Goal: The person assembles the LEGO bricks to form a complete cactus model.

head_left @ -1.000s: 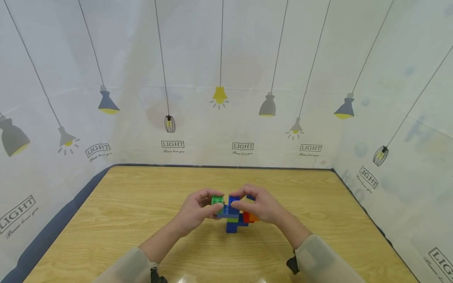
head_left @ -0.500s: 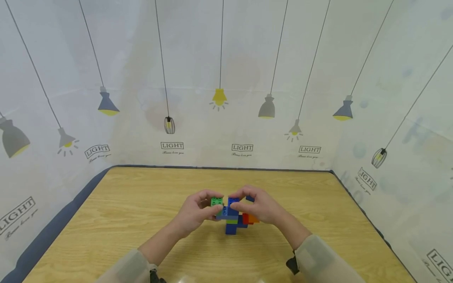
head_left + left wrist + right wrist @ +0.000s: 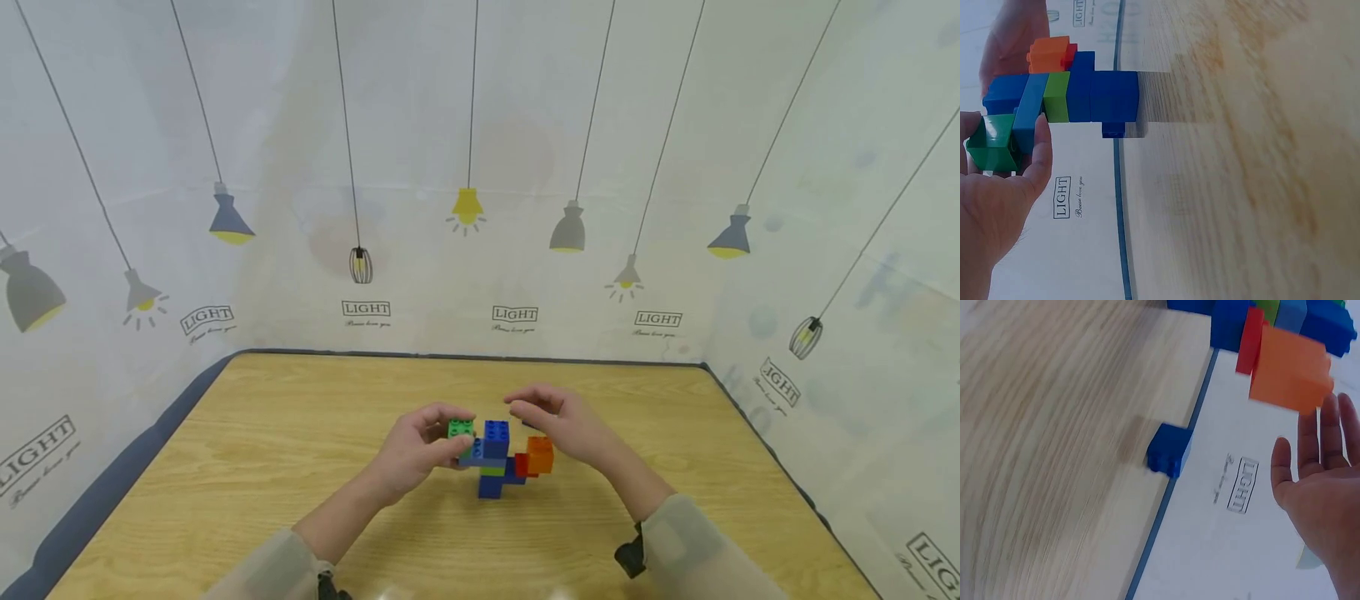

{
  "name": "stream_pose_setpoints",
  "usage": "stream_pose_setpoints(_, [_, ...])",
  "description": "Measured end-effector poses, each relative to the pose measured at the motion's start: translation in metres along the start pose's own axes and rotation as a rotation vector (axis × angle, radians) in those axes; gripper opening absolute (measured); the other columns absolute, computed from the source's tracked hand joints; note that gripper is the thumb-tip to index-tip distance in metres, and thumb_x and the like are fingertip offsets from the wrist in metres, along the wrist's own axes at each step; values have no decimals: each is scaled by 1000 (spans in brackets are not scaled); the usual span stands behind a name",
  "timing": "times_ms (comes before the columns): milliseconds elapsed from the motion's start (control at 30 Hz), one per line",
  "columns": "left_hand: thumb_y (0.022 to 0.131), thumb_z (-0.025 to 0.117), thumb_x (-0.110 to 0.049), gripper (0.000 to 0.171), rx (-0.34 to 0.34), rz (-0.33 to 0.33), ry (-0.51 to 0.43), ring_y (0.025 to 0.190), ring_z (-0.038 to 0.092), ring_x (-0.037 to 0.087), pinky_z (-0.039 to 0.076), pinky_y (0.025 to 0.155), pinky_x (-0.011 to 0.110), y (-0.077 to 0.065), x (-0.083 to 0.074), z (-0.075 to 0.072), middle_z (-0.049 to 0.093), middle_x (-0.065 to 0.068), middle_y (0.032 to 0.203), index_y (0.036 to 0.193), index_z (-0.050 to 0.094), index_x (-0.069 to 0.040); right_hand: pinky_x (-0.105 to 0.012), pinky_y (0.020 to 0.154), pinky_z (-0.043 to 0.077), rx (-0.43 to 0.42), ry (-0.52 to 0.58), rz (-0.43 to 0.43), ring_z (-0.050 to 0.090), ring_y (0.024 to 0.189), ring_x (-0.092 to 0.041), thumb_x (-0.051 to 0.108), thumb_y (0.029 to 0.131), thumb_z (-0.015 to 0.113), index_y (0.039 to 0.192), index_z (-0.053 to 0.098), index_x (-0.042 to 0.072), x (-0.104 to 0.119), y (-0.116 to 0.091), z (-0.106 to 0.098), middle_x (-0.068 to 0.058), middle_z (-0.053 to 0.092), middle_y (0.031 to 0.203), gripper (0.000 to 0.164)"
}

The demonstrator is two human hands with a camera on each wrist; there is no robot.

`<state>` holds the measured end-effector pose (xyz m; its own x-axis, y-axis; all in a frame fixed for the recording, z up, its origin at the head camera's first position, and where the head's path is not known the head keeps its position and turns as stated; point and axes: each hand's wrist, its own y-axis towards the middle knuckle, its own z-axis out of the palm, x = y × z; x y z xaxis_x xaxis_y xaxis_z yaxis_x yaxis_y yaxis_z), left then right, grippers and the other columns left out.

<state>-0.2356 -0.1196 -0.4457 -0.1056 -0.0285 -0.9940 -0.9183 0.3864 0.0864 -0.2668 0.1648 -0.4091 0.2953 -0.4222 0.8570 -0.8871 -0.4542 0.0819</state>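
Observation:
A stacked toy brick structure stands upright on the table. At its upper left, my left hand (image 3: 420,450) grips a green brick (image 3: 460,427) between thumb and fingers. Beside the green one, a dark blue brick (image 3: 496,438) sits on top of a lighter blue brick (image 3: 1030,112). Below are a lime green brick (image 3: 1057,97) and darker blue bricks (image 3: 1114,95). To the right, a red brick (image 3: 1251,340) and an orange brick (image 3: 540,455) stick out sideways. My right hand (image 3: 566,421) hovers just above and behind the orange brick, fingers loosely extended and holding nothing.
A loose blue brick (image 3: 1169,450) lies on the wooden table (image 3: 300,408) behind the structure; my right hand mostly covers it in the head view. A pale printed backdrop (image 3: 420,125) rises behind and at both sides of the table.
My right hand has let go of the dark blue brick and moved up and to the right, uncovering the orange brick. The left hand keeps its grip on the green brick.

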Motion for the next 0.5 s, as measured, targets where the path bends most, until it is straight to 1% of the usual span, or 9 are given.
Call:
stream_pose_setpoints(100, [105, 76, -16, 35, 1, 0, -5, 105, 69, 21, 70, 87, 38, 0, 1, 0, 63, 7, 114, 138, 70, -8, -55, 117, 56, -51, 21, 11, 70, 127, -26, 42, 113, 62, 137, 73, 17, -9, -1, -12, -7, 75, 136, 37])
stream_pose_setpoints(167, [104, 76, -16, 35, 2, -1, -6, 104, 68, 21, 70, 87, 38, 0, 1, 0, 63, 7, 113, 138, 70, -8, -57, 119, 54, -83, 18, 17, 70, 128, -28, 42, 113, 61, 137, 73, 16, -17, -2, -20, -9, 76, 136, 37])
stream_pose_setpoints(333, [104, 76, -15, 35, 1, 0, -4, 102, 68, 21, 70, 86, 37, 0, 2, 0, 63, 7, 111, 138, 70, -7, -55, 114, 56, -143, -7, 45, 69, 123, -35, 41, 114, 61, 134, 74, 14, -39, -5, -35, -10, 76, 129, 36])
stream_pose_setpoints(400, [104, 76, -14, 35, -1, 2, -4, 101, 68, 21, 70, 86, 37, 0, 2, -1, 63, 7, 111, 138, 70, -8, -52, 111, 57, -156, -27, 60, 69, 120, -34, 41, 114, 61, 133, 75, 13, -48, -6, -38, -9, 76, 125, 37])
stream_pose_setpoints(500, [104, 76, -14, 35, -2, 4, -7, 102, 68, 21, 70, 86, 37, 0, 2, -1, 64, 7, 112, 138, 70, -8, -53, 110, 57, -167, -35, 103, 68, 120, -36, 44, 113, 62, 132, 75, 13, -59, -5, -39, -14, 75, 125, 38])
